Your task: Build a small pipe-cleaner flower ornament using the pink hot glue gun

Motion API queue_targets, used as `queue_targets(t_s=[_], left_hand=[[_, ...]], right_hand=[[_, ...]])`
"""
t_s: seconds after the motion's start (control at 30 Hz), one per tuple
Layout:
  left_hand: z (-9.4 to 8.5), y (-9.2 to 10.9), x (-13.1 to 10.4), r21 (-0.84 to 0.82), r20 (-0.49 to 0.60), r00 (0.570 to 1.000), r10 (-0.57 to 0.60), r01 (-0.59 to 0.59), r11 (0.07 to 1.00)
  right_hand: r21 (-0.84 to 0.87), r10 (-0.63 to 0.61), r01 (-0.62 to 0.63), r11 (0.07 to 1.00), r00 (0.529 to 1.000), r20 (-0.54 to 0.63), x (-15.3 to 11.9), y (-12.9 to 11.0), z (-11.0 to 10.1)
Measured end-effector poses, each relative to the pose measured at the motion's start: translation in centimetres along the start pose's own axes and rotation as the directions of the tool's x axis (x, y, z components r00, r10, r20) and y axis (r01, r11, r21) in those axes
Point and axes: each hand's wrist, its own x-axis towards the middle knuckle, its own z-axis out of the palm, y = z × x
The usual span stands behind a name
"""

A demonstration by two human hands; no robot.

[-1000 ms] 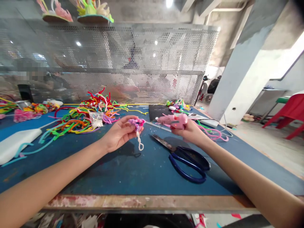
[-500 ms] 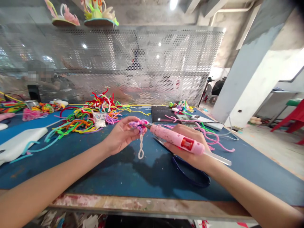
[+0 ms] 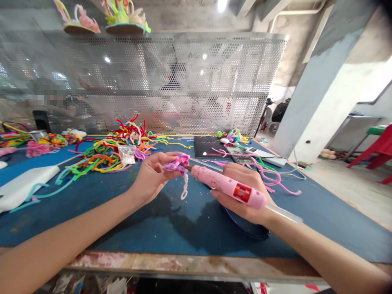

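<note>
Between the fingertips of my left hand [image 3: 153, 175] is a small pink and purple fuzzy pipe-cleaner piece [image 3: 177, 163]. A loop of white beads [image 3: 184, 188] dangles below it. My right hand [image 3: 241, 188] is wrapped round a pink hot glue gun [image 3: 225, 183], whose dark nozzle points left and meets the fuzzy piece. Whether glue is coming out cannot be seen. A clear glue stick [image 3: 284, 213] juts from the back of the glue gun. Under my right hand lies a dark blue-handled tool [image 3: 245, 230], mostly covered by the hand.
A heap of coloured pipe cleaners [image 3: 107, 151] lies at the left, with a small clear bag [image 3: 127, 154] on it. A white device [image 3: 27, 185] sits further left. Behind my right hand are a black box [image 3: 208, 147] and pink pipe cleaners [image 3: 274, 175]. A perforated metal screen [image 3: 183, 85] stands behind.
My left hand has turned the fuzzy piece so more of its pink side shows. The glue gun has tilted and shifted slightly down at its back end. The bead loop has swung a little.
</note>
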Motion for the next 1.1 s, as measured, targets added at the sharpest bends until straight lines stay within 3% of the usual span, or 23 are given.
queue_targets(t_s=[0.27, 0.37, 0.43, 0.5, 0.63, 0.77, 0.93, 1.0, 1.1], left_hand=[[0.2, 0.0, -0.2, -0.051, -0.008, 0.999, -0.031, 0.031, 0.998], [0.3, 0.0, -0.2, -0.027, -0.019, 1.0, -0.022, 0.021, 0.999], [0.4, 0.1, -0.2, 0.006, -0.03, 1.0, -0.009, 0.009, 1.0], [0.6, 0.1, -0.2, 0.048, -0.047, 0.999, 0.02, -0.017, 0.999], [0.3, 0.0, -0.1, 0.141, -0.041, 0.994, 0.099, -0.093, 0.986], [-0.1, -0.3, -0.1, 0.241, 0.017, 0.988, 0.156, -0.155, 0.958], [-0.2, -0.2, -0.2, 0.316, 0.089, 0.988, 0.124, -0.146, 0.938], [0.0, 0.0, -0.3, 0.342, 0.11, 0.988, 0.105, -0.137, 0.93], [0.5, 0.5, -0.7, 0.423, 0.11, 0.986, 0.128, -0.163, 0.891]], right_hand=[[0.013, -0.015, 0.015, 1.0, 1.0, -0.009, 0.1, 0.0, 0.0], [0.074, 0.073, -0.076, 0.994, 0.997, 0.035, 0.1, -0.1, 0.0], [0.131, 0.192, -0.2, 0.971, 0.979, 0.07, 0.1, -0.1, -0.1], [0.209, 0.313, -0.329, 0.921, 0.944, 0.107, 0.1, -0.3, -0.3], [0.399, 0.417, -0.461, 0.793, 0.887, 0.197, 0.4, -0.4, -0.3], [0.542, 0.584, -0.63, 0.556, 0.76, 0.285, 0.4, 0.3, 0.2], [0.659, 0.574, -0.64, 0.395, 0.732, 0.367, -0.1, 1.5, 0.9], [0.662, 0.606, -0.666, 0.343, 0.696, 0.386, -0.2, 1.6, 1.0], [0.639, 0.636, -0.695, 0.33, 0.664, 0.393, -0.1, 1.4, 1.0]])
